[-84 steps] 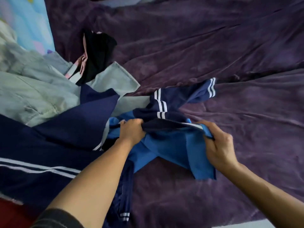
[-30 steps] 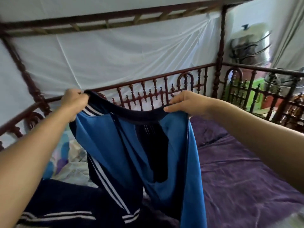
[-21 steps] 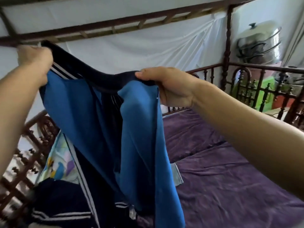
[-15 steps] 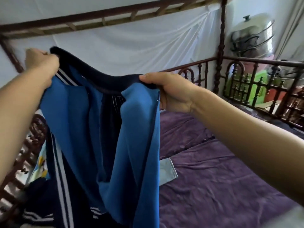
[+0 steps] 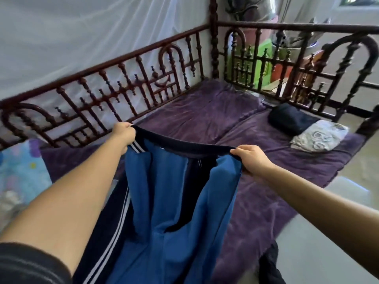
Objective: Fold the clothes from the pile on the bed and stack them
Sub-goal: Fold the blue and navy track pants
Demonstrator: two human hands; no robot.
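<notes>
A blue garment (image 5: 172, 203) with a navy band and white side stripes hangs in the air over the purple bed (image 5: 256, 160). My left hand (image 5: 124, 135) grips the left end of its navy band. My right hand (image 5: 251, 159) grips the right end, so the band is stretched between them. Two folded pieces lie at the far right of the bed: a dark navy one (image 5: 291, 117) and a white patterned one (image 5: 320, 136) in front of it. The rest of the pile is hidden behind the garment and my left arm.
A dark carved wooden railing (image 5: 143, 78) runs along the far side and the right end of the bed, with white netting behind it. A light blue patterned sheet (image 5: 20, 171) lies at the left. A dark cloth (image 5: 270, 265) hangs at the bed's near edge.
Both hands have come down with the blue garment from high up to chest height, and moved further apart so the band is taut. My view has tipped down toward the bed.
</notes>
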